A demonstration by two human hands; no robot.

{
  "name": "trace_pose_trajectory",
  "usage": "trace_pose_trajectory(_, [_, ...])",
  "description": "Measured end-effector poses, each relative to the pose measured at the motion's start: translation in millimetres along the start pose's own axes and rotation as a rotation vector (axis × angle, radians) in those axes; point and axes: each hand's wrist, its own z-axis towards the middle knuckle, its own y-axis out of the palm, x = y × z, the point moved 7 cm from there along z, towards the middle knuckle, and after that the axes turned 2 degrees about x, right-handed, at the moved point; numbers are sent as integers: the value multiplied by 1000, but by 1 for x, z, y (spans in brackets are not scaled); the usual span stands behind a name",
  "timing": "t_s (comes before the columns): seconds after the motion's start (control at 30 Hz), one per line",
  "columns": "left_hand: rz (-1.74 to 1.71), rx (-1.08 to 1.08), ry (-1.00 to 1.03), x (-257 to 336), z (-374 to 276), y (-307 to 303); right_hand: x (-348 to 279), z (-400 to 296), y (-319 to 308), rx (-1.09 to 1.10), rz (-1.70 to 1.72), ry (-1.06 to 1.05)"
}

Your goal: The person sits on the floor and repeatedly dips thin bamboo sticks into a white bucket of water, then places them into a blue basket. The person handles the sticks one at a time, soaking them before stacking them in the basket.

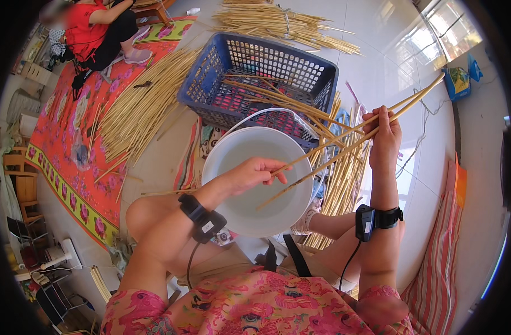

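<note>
A white plastic bucket [259, 217] of cloudy water stands between my knees, its handle raised at the far side. My right hand [385, 134] grips two pale peeled sticks [414, 100] right of the bucket; they cross just beyond the hand and spread towards the bucket. My left hand [266, 171], over the water, pinches the lower end of one stick between thumb and fingers. The other stick's dark-spotted end slants free over the bucket. Below the right hand, a pile of similar sticks [343, 184] lies on the floor.
Beyond the bucket is a blue plastic crate [276, 44] with a few sticks inside. Tied stick bundles [272, 19] lie behind it, and a spread of sticks [150, 104] lies on a red floral mat [67, 125]. A person in red [88, 33] squats at the upper left.
</note>
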Motion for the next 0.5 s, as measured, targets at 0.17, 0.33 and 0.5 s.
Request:
trace_pose_trajectory(0.17, [-3, 48, -76, -6, -1, -6, -2, -2, 3, -34, 8, -11])
trace_pose_trajectory(0.33, [70, 147, -105, -11, 2, -20, -6, -8, 14, -112, 7, -32])
trace_pose_trajectory(0.5, [49, 163, -26, -20, 9, -30, -4, -10, 16, -123, -54, -23])
